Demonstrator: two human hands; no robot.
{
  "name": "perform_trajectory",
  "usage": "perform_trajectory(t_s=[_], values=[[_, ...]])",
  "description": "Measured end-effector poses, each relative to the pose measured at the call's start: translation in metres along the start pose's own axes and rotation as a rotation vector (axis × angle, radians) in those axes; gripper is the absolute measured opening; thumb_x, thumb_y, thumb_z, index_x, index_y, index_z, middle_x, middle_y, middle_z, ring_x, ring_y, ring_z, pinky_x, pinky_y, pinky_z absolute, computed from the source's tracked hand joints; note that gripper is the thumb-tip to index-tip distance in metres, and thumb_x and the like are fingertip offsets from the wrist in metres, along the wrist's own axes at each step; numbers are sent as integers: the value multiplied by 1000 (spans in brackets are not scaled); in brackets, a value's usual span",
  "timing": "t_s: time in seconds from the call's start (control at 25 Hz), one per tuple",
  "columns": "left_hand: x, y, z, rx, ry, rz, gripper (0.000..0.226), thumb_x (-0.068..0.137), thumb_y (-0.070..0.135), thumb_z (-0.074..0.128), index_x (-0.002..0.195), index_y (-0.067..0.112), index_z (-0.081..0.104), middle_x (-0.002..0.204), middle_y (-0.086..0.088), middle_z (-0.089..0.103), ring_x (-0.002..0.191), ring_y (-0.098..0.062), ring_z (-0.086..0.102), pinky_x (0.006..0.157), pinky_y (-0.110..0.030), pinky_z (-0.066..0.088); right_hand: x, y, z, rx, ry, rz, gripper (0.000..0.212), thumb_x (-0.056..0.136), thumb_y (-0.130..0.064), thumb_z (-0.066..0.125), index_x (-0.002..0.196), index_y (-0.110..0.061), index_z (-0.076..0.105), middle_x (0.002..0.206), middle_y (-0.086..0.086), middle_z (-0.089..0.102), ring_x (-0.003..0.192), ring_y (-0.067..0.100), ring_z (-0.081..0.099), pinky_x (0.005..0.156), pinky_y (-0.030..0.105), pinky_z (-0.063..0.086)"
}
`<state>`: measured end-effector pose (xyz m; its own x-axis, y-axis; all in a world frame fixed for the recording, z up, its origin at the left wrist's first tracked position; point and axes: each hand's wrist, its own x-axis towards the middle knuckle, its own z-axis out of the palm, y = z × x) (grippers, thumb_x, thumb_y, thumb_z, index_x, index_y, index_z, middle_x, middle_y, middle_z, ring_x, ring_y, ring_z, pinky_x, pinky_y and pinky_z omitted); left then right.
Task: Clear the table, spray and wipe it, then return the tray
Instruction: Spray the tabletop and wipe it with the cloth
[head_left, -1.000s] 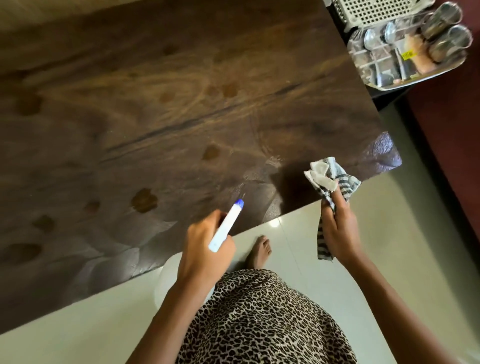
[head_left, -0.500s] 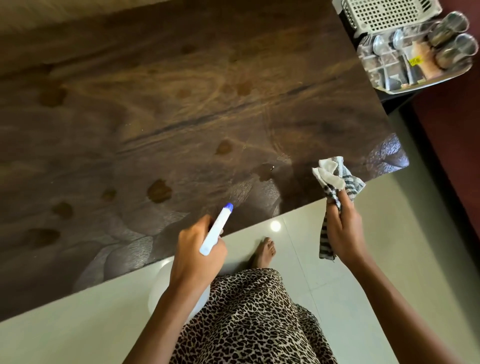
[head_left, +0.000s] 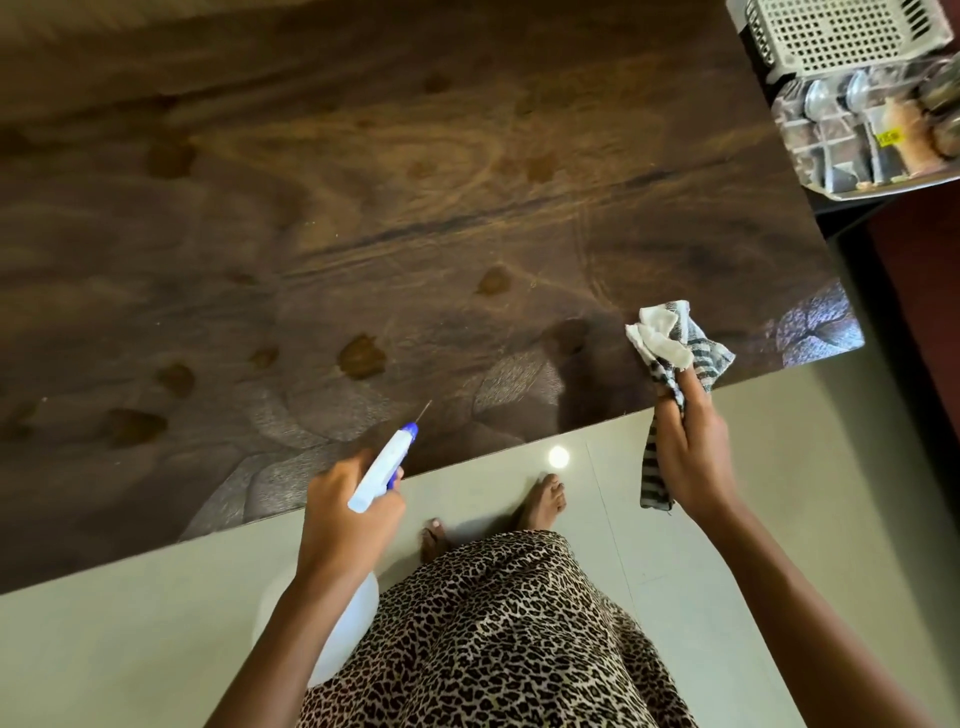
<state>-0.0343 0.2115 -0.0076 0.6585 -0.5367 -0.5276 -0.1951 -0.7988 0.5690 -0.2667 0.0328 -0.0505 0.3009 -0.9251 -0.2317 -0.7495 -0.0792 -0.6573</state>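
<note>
Head view: your left hand (head_left: 345, 514) grips the spray bottle (head_left: 383, 470), which has slid toward 9 o'clock along the near edge and shows a thin jet, so spraying continues and wiping waits. Your right hand (head_left: 691, 452) pinches the striped cloth (head_left: 670, 343) at 3 o'clock. The table (head_left: 363, 208) is glossy dark wood with wet blotches; the tray (head_left: 878, 188) sits off it at 1 o'clock.

We see a dark, glossy wood-grain tabletop (head_left: 363, 208) filling the upper left and middle of the frame, its near edge running diagonally up toward the right. Darker brown blotches (head_left: 362, 356) are scattered across it. Below lies the pale tiled floor (head_left: 130, 649), where two bare feet (head_left: 540, 501) stand just beside that edge.
</note>
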Motion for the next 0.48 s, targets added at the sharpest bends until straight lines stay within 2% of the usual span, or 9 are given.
perform_trajectory(t_s=[0.12,0.24,0.36,0.48], values=[[-4,-6,-3,15,30,5,15,75,-3,54,64,5,61,59,-13,59,62,-34,55,53,-29,38,0,-7,3,27,13,-16,57,86,-45,25,133,-18,42,113,19,56,103,35,51,78,31,31],[-5,-1,-9,-19,26,17,18,75,-5,55,64,8,61,56,-6,57,58,-27,53,51,-28,36,-1,-15,6,28,26,-30,48,91,-34,29,134,-18,43,125,18,55,111,35,50,80,28,32],[0,14,-14,-22,3,68,23,74,-4,51,64,14,60,55,1,55,55,-20,49,50,-26,34,-2,-19,8,16,29,-46,48,90,-32,28,134,-16,42,126,18,55,109,35,50,77,26,32],[14,37,-16,-2,-10,105,27,71,-4,48,61,19,57,55,3,51,50,-19,43,43,-22,28,0,-23,11,29,29,-56,47,91,-33,28,133,-16,43,124,19,55,108,37,51,78,27,32]])
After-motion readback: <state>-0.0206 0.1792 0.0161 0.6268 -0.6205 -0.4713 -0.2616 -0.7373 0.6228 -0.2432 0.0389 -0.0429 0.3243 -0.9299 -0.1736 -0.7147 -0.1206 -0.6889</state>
